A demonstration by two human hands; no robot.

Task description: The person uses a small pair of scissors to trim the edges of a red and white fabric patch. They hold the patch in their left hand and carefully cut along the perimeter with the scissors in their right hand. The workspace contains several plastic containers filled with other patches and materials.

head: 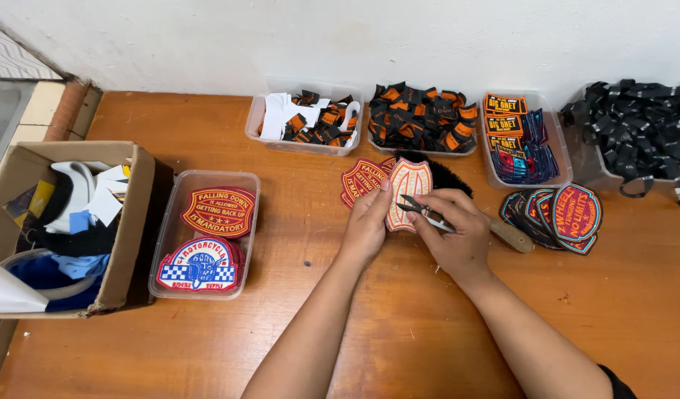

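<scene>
Embroidered cloth: the patch (pixel 407 193), back side up at frame centre above the table (pixel 399 325), I judge light, flexible and stiff-backed, best held at its edge. Left hand (pixel 366 222) pinches that left edge. Right hand (pixel 455 229) fingers are closed round snips (pixel 423 210) touching the patch.

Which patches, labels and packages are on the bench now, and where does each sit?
Shield patch: held by left hand, pale back up; right hand holds snips.
Red shield patches: stacked behind it.
Round dark patches: fanned at right.
Clear tray: left, two patches.
Cardboard box: far left.
</scene>
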